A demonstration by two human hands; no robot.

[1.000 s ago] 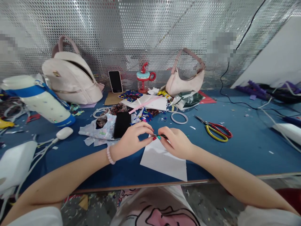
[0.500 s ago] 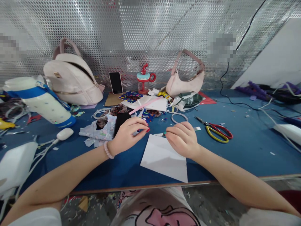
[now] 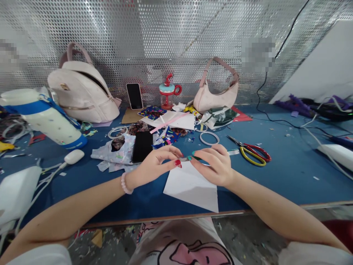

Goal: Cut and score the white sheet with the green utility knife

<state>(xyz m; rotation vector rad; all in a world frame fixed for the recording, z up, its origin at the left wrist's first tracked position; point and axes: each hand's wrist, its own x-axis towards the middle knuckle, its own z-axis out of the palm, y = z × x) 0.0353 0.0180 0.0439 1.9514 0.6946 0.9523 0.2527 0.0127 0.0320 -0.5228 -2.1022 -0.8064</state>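
My left hand [image 3: 157, 163], with red nails and a bead bracelet on its wrist, has thumb and fingers closed towards each other at one end of a thin grey piece [image 3: 184, 159]. My right hand [image 3: 213, 163], with green nails, pinches the other end, and its curled fingers hide much of it. Below both hands lies a white sheet of paper [image 3: 190, 187] near the table's front edge. A thin silvery strip [image 3: 234, 151] shows just beyond my right hand. Left of my left hand are a black phone-like slab [image 3: 142, 146] and pale patterned fabric [image 3: 116, 156].
Scissors [image 3: 252, 154] with red and yellow handles lie to the right, and a clear ring [image 3: 209, 138] lies behind my hands. A bottle [image 3: 45, 117], a backpack [image 3: 82, 92], a mug [image 3: 167, 95] and a handbag [image 3: 216, 92] stand further out. White cables [image 3: 44, 184] run at left.
My hands have come closer together, and their fingertips now meet at the thin grey piece. My left hand has moved right, uncovering more of the black slab.
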